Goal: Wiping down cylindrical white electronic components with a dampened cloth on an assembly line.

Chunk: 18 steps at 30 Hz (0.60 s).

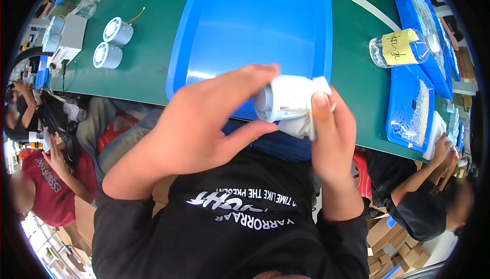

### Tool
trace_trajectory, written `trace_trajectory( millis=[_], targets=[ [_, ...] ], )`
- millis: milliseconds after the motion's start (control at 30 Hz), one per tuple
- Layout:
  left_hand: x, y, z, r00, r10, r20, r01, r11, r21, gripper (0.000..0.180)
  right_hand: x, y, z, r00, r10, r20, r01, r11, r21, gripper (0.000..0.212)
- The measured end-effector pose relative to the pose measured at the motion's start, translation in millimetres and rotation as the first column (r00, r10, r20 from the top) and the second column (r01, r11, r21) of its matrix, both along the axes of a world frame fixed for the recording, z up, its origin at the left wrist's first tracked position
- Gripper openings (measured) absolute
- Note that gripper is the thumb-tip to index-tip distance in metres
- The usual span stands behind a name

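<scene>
Above the near edge of the blue tray, a light grey cylindrical housing [263, 100] is held sideways between my hands. My left hand [201, 113] closes round its left end, with the index finger on top and the thumb below. A white cloth [297, 126] lies against the housing's right part and hangs beneath it. My right hand [334, 131] pinches the cloth and the right end, thumb toward me. Its other fingers are mostly hidden behind, and the cloth covers much of the housing.
A large blue tray [255, 29] lies on the green table [148, 39]. Two slotted grey cylindrical units, an upper one [118, 31] with a thin wire and a lower one [107, 55], stand left. Right are a labelled clear bottle [400, 48] and a small blue tray [395, 120]. Co-workers sit both sides.
</scene>
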<state>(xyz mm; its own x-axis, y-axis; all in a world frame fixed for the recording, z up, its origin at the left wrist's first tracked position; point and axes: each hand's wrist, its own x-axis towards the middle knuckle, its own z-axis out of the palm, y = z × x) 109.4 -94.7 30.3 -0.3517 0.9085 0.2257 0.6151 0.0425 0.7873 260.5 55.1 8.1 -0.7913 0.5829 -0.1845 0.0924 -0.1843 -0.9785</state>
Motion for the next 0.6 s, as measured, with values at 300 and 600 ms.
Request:
trace_trajectory(
  millis=[300,600],
  targets=[
    [4,-1,-19,0.975,-0.122,0.186,0.063,0.953,0.297,0.081,12,29,-17,0.788,-0.15,-0.598,-0.383,0.641,-0.665,0.059],
    [1,-5,-21,0.961,-0.097,0.26,0.014,0.952,0.306,0.092,11,8,4,0.921,-0.148,-0.359,0.24,0.944,0.228,0.05]
  ],
)
